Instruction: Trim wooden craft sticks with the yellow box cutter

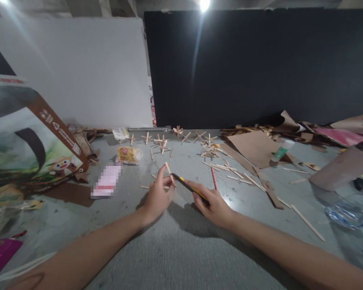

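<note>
"Across the back of the room there's a flat black panel (260,68), then a smooth grey table (181,253)."

"With a stiff brown cardboard sheet (251,147) toward the right. And the hands?"

"Apart. The left hand (158,196) pinches with its fingertips; the right hand (214,204) is wrapped round a slim black-and-yellow knife (182,181)."

"Beyond them I see thin wooden crosses (186,137)."

"And in the left fingertips, one pale, flat wooden stick (168,170), tilted, above the table's middle, the knife's narrow tip right beside it."
</note>
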`<state>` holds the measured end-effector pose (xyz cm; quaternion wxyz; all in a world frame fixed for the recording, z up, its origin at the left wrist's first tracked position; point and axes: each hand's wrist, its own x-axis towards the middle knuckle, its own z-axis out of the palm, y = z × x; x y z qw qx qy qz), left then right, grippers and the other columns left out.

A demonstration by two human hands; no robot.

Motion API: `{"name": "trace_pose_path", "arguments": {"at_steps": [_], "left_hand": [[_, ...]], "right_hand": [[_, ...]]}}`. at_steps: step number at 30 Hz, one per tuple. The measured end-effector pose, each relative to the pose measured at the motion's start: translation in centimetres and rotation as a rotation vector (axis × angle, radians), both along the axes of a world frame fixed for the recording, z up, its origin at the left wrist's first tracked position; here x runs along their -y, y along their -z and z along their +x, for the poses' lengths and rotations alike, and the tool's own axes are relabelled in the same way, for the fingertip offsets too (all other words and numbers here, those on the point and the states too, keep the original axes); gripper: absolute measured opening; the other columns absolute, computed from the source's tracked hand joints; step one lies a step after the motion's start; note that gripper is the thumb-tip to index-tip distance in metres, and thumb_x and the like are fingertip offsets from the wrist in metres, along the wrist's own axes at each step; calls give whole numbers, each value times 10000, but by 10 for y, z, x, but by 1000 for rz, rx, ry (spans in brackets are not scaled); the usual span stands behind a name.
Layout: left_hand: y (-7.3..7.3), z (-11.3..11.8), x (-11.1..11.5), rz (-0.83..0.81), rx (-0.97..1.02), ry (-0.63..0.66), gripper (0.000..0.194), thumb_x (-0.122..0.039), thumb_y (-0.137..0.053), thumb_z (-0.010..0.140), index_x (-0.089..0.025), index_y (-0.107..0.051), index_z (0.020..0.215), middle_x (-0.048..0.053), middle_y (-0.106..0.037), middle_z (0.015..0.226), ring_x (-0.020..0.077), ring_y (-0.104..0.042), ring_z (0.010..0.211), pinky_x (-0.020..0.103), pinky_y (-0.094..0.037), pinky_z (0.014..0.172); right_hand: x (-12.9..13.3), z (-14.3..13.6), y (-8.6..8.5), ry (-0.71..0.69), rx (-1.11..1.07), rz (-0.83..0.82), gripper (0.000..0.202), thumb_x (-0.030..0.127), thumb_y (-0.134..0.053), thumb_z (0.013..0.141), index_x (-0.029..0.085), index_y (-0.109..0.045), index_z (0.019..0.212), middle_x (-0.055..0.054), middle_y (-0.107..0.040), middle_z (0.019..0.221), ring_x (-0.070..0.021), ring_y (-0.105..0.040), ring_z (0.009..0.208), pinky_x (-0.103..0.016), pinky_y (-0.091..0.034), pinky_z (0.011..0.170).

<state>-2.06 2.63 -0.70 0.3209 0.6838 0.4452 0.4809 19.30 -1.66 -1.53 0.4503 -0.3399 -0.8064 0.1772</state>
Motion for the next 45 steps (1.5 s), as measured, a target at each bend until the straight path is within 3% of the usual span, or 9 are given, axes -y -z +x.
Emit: {"name": "trace_pose_path", "arguments": {"at_steps": [3,9,15,22,28,35,41,45], "left_hand": [[0,-1,0,4,-4,9,655,-221,-622,913,-177,-439,1540,39,-777,869,175,-736,809,311,-574,835],[0,-2,0,0,12,-31,616,-231,-653,895,-212,-543,1501,144,-799,1133,243,-765,1035,317,-593,841],[-1,-1,-1,10,4,-6,649,-220,-653,893,-189,-503,1523,79,-814,936,214,-775,905,348,-601,898],[0,-1,-2,19,7,-8,600,-246,-661,906,-194,-542,1492,168,-787,1193,281,-734,1191,338,-604,892],[0,-2,0,-37,26,44,702,-270,-693,906,-199,-430,1553,124,-814,1065,246,-778,993,367,-605,883],[0,-3,-1,18,6,38,593,-298,-664,938,-195,-494,1497,175,-780,1222,279,-740,1179,346,-598,882],[4,-4,-2,7,17,57,641,-295,-668,940,-205,-420,1524,115,-824,1071,236,-784,1007,354,-601,889],[4,-4,-3,46,8,57,590,-299,-676,937,-218,-477,1486,150,-797,1164,259,-756,1111,371,-591,918]], "right_hand": [[0,0,-1,5,3,-9,426,190,-491,1034,202,-598,1446,65,-526,621,-95,-368,442,-209,-331,455],[2,0,-2,10,-9,-2,428,185,-485,1028,190,-591,1443,68,-527,627,-85,-355,421,-210,-305,442],[2,-1,-5,-24,-15,4,440,174,-478,1028,202,-576,1455,78,-498,596,-98,-336,429,-220,-296,435],[3,0,-4,-16,-24,11,441,165,-489,1020,201,-581,1450,86,-476,599,-88,-337,410,-217,-289,424],[5,0,-7,-17,0,25,468,152,-483,1015,216,-567,1471,82,-496,595,-100,-342,417,-226,-298,429],[5,0,-7,-11,6,77,453,138,-476,1013,194,-568,1453,77,-520,612,-91,-352,422,-217,-307,442],[7,1,-8,-13,36,79,448,133,-452,1016,161,-563,1449,61,-560,630,-83,-369,430,-208,-312,456],[7,1,-7,-3,35,87,448,134,-465,1010,165,-568,1445,70,-548,613,-85,-357,421,-209,-305,452]]}}
